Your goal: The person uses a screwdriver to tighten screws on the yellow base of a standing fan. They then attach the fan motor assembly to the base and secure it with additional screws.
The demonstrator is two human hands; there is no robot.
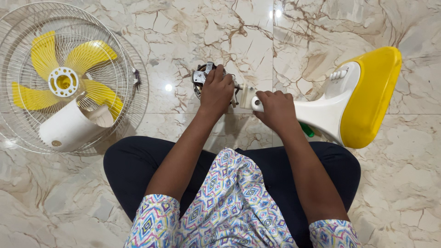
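Left hand (pixel 217 90) fingers curled over bare metal fan motor (pixel 202 76), right hand (pixel 274 109) wrapped around white plastic stand neck (pixel 321 112); likely heavy, rigid, best gripped at neck.

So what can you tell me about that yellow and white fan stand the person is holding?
The fan stand lies on its side on the marble floor. Its round base is glossy yellow plastic, and its white neck carries a row of white buttons. The right hand grips the narrow end of the neck, beside the bare fan motor under the left hand. Something green peeks out beneath it.
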